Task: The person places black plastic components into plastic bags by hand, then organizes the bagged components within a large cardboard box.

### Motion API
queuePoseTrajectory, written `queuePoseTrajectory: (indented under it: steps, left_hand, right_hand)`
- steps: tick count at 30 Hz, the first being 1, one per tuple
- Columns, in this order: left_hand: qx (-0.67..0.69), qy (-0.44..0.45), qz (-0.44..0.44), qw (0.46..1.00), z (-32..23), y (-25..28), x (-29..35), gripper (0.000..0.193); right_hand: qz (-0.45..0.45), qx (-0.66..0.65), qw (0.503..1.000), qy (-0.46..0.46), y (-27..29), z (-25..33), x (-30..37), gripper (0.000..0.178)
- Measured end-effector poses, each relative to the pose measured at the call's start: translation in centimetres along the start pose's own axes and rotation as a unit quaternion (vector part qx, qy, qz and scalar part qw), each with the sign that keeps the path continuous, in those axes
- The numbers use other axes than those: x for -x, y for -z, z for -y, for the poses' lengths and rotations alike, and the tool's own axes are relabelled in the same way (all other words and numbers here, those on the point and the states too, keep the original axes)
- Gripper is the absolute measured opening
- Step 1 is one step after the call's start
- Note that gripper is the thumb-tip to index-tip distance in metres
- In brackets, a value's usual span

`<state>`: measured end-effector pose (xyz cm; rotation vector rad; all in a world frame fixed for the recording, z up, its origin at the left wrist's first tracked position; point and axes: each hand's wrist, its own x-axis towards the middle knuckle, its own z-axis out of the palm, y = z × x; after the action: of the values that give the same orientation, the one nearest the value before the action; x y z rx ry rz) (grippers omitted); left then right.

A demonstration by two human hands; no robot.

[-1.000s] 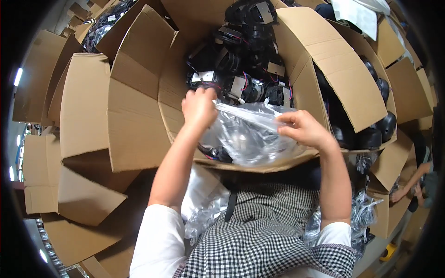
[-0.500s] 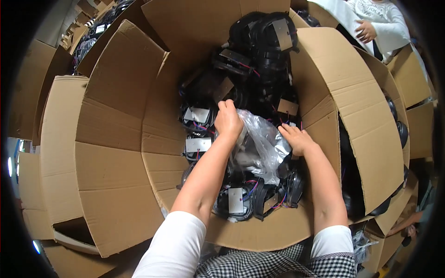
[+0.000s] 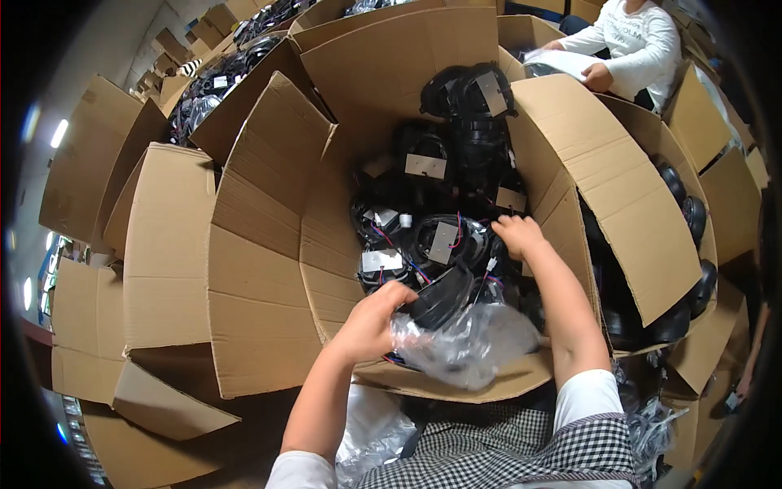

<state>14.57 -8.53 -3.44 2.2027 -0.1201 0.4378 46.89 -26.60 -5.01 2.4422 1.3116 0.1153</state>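
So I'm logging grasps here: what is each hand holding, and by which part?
The left hand grips a black round fan at its rim, above its clear plastic bag. The right hand rests on boxed fans, holding nothing visible.

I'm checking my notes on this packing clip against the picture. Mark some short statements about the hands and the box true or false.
1. The left hand grips a black round part at the mouth of a clear plastic bag. True.
2. The right hand holds scissors. False: it reaches in among the black parts, holding no tool.
3. The cardboard box is taped shut. False: its flaps stand open.
4. Another person's hand rests on white paper at upper right. True.
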Motion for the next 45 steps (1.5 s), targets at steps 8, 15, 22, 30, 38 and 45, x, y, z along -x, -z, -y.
queuePoseTrajectory:
  steps: [8,15,22,30,38,45]
  left_hand:
    - [-0.054,0.052,-0.085,0.994,-1.7,-4.7,3.4,0.038]
    - [-0.059,0.084,-0.057,0.993,-6.7,-5.7,6.4,0.047]
    - [0.156,-0.100,-0.084,0.979,-3.1,-4.1,5.2,0.060]
    - [0.719,0.047,-0.186,0.668,-0.4,-2.9,-2.1,0.038]
    - [0.504,0.043,-0.112,0.855,-0.8,0.1,-7.2,0.032]
    - [0.160,0.063,-0.124,0.977,1.7,7.5,-14.0,0.049]
  right_hand:
    - [-0.246,-0.352,0.893,-0.133,4.6,3.2,-8.6,0.055]
    - [-0.298,-0.613,0.687,-0.253,6.7,5.5,-11.1,0.072]
    - [-0.121,-0.880,0.456,-0.053,5.8,6.2,-4.9,0.066]
    - [-0.147,-0.935,0.302,0.109,8.3,8.2,1.9,0.047]
    - [-0.313,-0.885,0.309,0.152,8.6,9.1,5.3,0.079]
    - [-0.338,-0.895,0.289,-0.037,5.4,2.1,9.2,0.067]
